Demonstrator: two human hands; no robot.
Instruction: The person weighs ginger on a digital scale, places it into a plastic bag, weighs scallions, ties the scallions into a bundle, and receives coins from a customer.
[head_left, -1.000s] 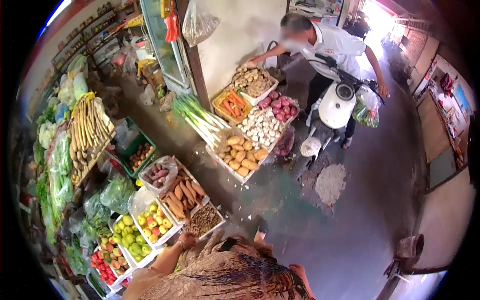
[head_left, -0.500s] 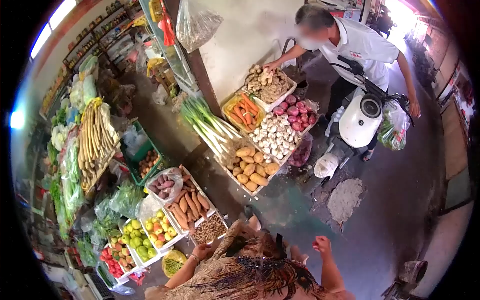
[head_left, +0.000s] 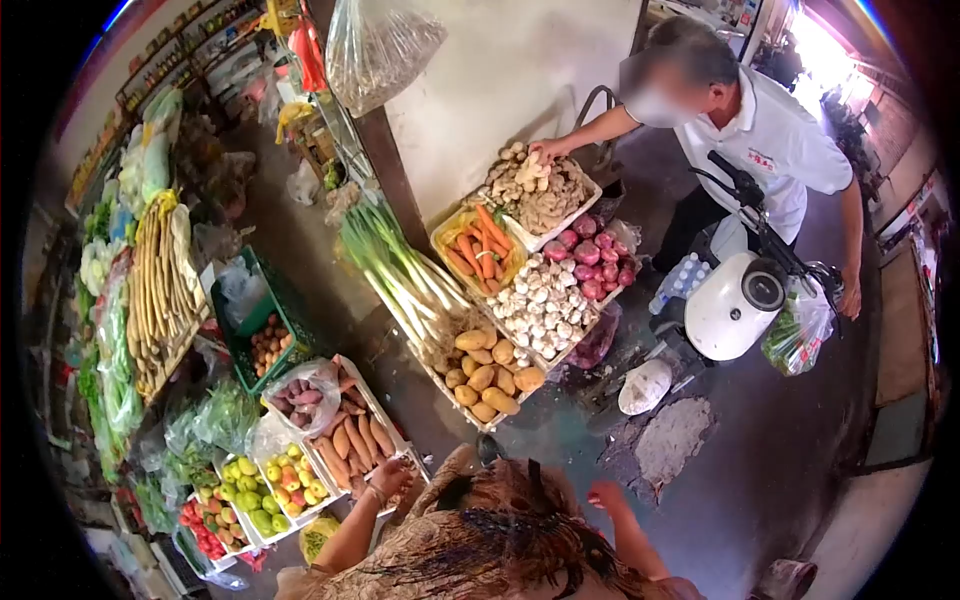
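My left hand point(head_left: 391, 478), a band round its wrist, hangs low in front of me with loose fingers. It appears above the small peanut tray point(head_left: 408, 500) and nearest to the brown sweet potatoes point(head_left: 352, 443); I see nothing in it. On the other side, my right hand point(head_left: 604, 494) is over the floor with its fingers curled in, and no object shows in it. Ahead of me, a crate of potatoes point(head_left: 490, 375) adjoins white garlic point(head_left: 543, 305), red onions point(head_left: 598, 258), carrots point(head_left: 480, 250) and long green onions point(head_left: 405, 265).
A person in a white shirt point(head_left: 800, 150) reaches one hand onto the ginger point(head_left: 540, 190). Beside them stands a white scooter point(head_left: 722, 310) with a vegetable bag point(head_left: 797, 335) hanging from it. Apples point(head_left: 293, 478) and a green crate point(head_left: 262, 365) are at left. A broken floor patch point(head_left: 672, 440) lies right.
The produce ahead has come nearer and shifted left in view. My right hand has dropped lower and toward my body. The person's hand stays on the ginger.
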